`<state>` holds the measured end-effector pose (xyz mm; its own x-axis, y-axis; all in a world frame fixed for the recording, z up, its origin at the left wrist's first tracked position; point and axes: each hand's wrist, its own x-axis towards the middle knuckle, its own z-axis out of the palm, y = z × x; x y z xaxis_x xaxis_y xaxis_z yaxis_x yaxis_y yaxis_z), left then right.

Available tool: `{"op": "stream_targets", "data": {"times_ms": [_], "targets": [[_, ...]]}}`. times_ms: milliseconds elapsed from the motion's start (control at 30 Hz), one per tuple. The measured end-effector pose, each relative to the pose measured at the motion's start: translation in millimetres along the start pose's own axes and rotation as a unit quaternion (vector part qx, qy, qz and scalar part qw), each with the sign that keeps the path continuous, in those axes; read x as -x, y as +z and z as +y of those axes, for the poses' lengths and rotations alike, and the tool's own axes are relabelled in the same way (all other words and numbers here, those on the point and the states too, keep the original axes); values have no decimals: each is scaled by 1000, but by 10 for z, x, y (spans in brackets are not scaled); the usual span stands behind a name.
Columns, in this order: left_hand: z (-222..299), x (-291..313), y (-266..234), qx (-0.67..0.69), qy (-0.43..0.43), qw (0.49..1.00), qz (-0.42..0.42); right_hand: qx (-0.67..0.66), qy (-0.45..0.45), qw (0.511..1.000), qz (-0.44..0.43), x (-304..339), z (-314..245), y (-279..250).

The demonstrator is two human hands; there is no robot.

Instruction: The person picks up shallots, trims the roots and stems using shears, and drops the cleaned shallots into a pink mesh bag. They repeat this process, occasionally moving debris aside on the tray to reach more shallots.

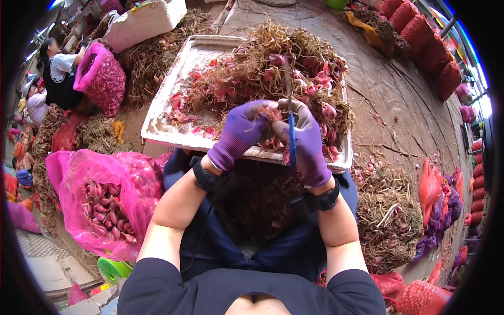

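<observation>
Purple gloves with greyish palms cover both my hands, which meet over the near edge of a white foam tray [157, 113]. In my left hand [244, 126], the fingers close round a small reddish bulb, seemingly a shallot [270, 113], partly hidden by them. My right hand [308, 137] grips a blue-handled cutting tool [292, 137], its narrow blade pointing away from me; knife or scissors, I cannot tell. Its fingertips are close beside the bulb. Heaped in the tray beyond are shallots with dry stalks and roots [294, 44], with loose red skins towards the left.
At my left an open pink mesh bag [68, 181] holds peeled-looking shallots. Dry stalk bunches [388, 220] lie at my right. Another person [60, 71] sits far left beside a full pink bag [102, 79]. Red sacks [420, 39] line the far right; a white foam box [144, 23] stands behind.
</observation>
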<state>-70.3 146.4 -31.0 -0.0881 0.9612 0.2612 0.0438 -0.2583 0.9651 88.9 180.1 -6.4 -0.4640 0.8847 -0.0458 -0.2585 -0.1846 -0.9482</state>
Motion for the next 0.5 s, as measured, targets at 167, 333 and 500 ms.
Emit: {"op": "stream_targets", "data": {"times_ms": [167,333,500], "targets": [[61,-122,-431,-413,53,895,162,-33,-63,997,41,7,-74,-102],[4,-58,-169,-120,130,984,34,-31,-64,997,40,-2,11,-95],[94,-9,-18,-173,56,981,-61,-11,-68,997,24,-2,48,-113]]}}
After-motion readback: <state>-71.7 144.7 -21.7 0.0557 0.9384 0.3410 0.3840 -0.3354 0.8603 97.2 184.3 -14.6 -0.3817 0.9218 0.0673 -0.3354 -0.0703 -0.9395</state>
